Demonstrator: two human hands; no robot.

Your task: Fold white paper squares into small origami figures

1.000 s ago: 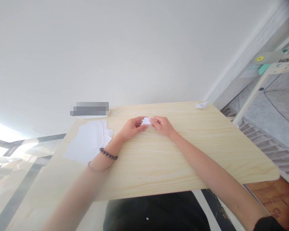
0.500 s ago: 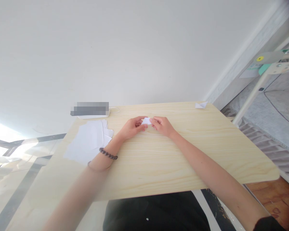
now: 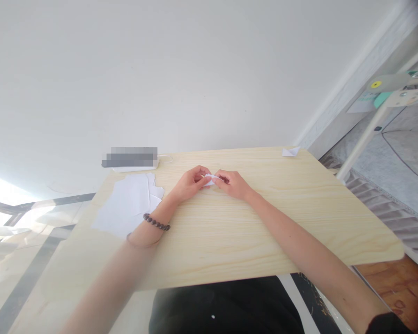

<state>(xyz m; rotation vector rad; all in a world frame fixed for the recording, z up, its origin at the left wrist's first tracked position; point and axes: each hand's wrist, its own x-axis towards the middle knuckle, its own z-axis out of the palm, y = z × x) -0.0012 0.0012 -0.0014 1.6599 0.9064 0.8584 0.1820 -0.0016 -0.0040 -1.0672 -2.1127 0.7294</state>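
A small piece of folded white paper (image 3: 209, 181) is pinched between my two hands above the middle of the table. My left hand (image 3: 192, 182), with a dark beaded bracelet on its wrist, grips the paper's left end with thumb and fingers. On the other end, my right hand (image 3: 232, 183) has its thumb pressed on the paper and its fingers curled behind. Both thumbs nearly meet at the paper's middle. The fingers partly hide the paper, so its full folded shape cannot be made out.
White paper sheets (image 3: 127, 199) lie stacked at the table's left, beside my left forearm. Behind them sits a pixelated object (image 3: 132, 158) with a white cable. A folded paper piece (image 3: 290, 151) rests at the far right corner of the wooden table (image 3: 230, 250). A wall borders the back.
Both thumbs have moved onto the paper's near face and closer together. The paper has tilted and shows less of its surface. Elsewhere, things have stayed in place.
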